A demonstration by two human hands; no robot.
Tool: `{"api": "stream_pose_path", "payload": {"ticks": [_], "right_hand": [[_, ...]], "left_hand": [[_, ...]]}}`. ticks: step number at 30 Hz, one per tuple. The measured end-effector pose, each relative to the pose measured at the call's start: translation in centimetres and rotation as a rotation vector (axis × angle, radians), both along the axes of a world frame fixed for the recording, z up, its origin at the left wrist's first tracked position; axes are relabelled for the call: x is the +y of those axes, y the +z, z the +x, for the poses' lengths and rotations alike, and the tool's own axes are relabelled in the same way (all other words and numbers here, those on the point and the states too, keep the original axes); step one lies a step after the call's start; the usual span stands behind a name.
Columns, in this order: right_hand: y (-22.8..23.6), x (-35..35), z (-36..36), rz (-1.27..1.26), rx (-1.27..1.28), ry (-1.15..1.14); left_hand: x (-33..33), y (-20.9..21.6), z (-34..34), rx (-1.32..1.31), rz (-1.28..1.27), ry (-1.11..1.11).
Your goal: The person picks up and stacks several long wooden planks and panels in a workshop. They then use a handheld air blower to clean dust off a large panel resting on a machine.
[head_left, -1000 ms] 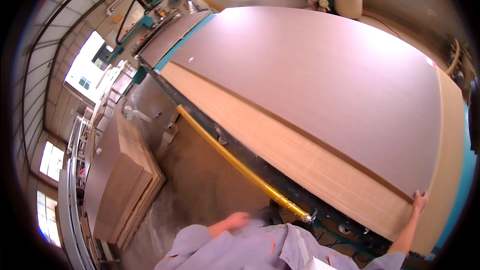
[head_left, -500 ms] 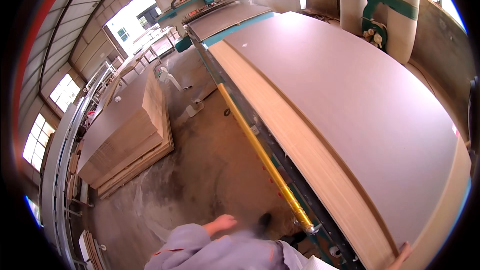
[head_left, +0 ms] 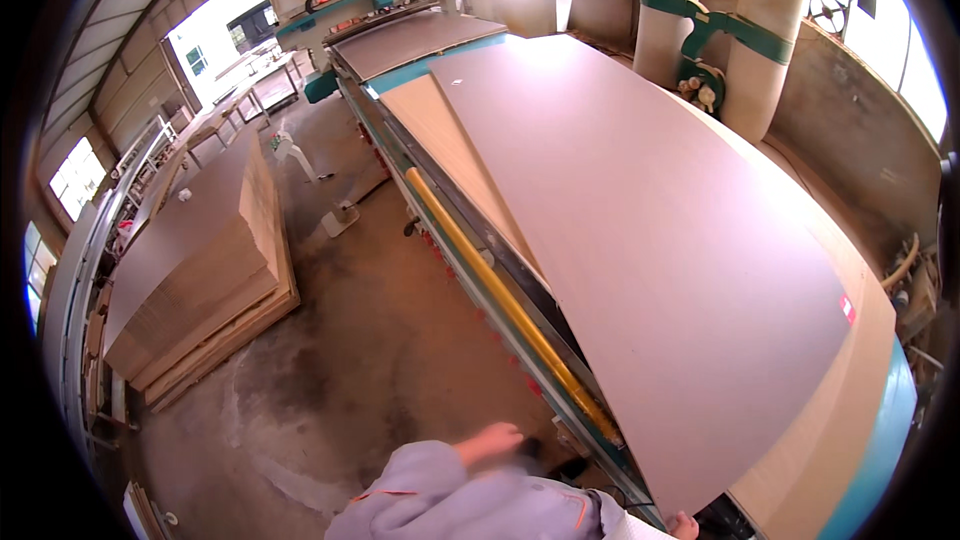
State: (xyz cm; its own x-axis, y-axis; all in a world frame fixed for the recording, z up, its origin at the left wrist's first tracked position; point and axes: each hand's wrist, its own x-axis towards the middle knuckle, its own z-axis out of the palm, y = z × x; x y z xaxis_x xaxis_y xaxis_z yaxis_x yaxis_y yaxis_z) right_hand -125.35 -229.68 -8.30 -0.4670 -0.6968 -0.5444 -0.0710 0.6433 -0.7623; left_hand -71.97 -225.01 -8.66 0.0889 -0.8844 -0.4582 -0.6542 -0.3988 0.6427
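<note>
A large grey-faced board lies askew on top of a pale wood board on the long machine bed. My right hand, at the bottom edge of the picture, grips the near corner of the grey board; only part of the hand shows. That corner sticks out past the left side of the bed. My left hand hangs beside my body over the floor, holding nothing, its fingers loosely out. A yellow bar runs along the bed's left side, between my left hand and the boards.
To the left stands a tall stack of grey-faced boards on the concrete floor. Machinery rises at the bed's far end. Two dust-collector bags with green bands stand at the far right. A light-blue surface shows beyond the boards' right end.
The grey board has turned on the wood board, its near end swinging left over the bed's edge with my right hand at its corner. The view has shifted to the right.
</note>
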Motion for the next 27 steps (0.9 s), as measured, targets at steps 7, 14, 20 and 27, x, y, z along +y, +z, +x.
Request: {"api": "stream_pose_path", "payload": {"ticks": [7, 14, 20, 27], "right_hand": [[3.2, -5.1, -0.5, 0.062, -0.67, -0.001], [4.6, -5.5, 2.1, -0.021, -0.462, 0.01], [5.3, -0.5, 7.9, -0.027, -0.625, 0.121], [8.5, 16.9, 16.6, 0.186, -0.906, 0.276]], "left_hand": [[6.8, 1.5, -1.1, 0.254, 0.071, 0.329], [29.8, -9.6, 3.5, -0.029, 0.377, 0.666], [41.4, -7.8, -3.7, -0.065, 0.367, 0.941], [43.4, -0.2, -19.9, 0.002, 0.132, 0.635]]}}
